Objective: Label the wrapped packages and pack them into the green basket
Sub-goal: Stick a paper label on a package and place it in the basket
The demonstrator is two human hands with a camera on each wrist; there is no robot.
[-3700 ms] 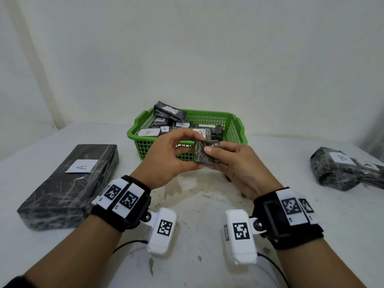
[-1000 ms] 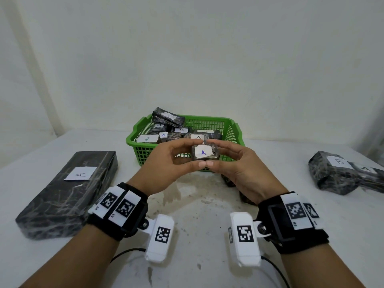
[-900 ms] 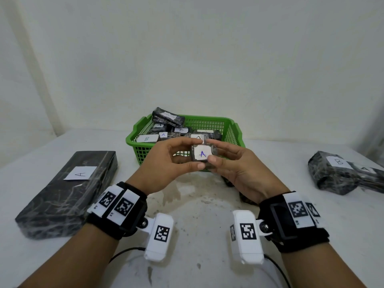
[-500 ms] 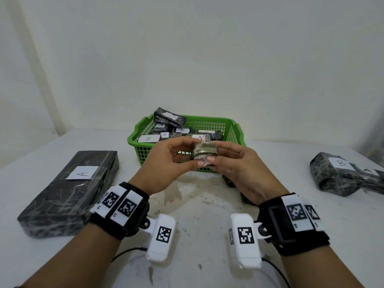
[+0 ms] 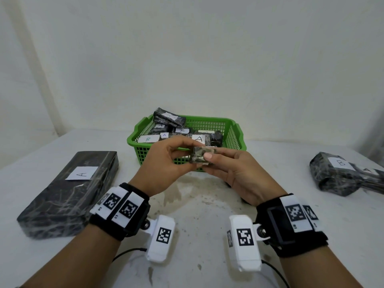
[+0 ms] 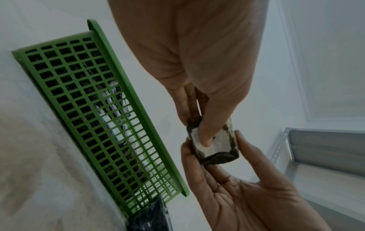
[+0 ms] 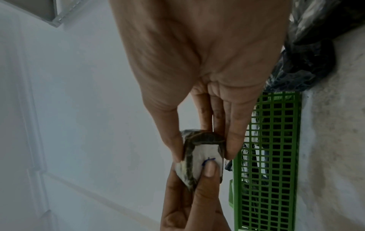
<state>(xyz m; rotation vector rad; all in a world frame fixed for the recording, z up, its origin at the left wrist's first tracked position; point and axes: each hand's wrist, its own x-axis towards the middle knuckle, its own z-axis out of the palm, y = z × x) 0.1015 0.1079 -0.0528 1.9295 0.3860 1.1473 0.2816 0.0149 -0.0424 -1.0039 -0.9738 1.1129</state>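
Observation:
Both hands hold a small dark wrapped package [image 5: 202,155] in the air just in front of the green basket [image 5: 207,119]. My left hand [image 5: 192,156] pinches its left end; in the left wrist view the thumb presses on the package's white label [image 6: 217,145]. My right hand [image 5: 209,157] pinches the right end, thumb on the near side. The label [image 7: 199,154] carries a blue mark and faces down, away from the head view. Inside the basket [image 6: 98,109] lie several wrapped packages with A and B labels.
A long dark package labelled A [image 5: 68,192] lies at the left of the white table. Two wrapped packages labelled B and A [image 5: 340,173] lie at the far right. Another dark wrapped package [image 7: 308,46] sits on the table beside the basket's near right corner.
A second ago the package's label with a blue A faced the head camera. The hands have since tipped the package over, so its dark side faces up.

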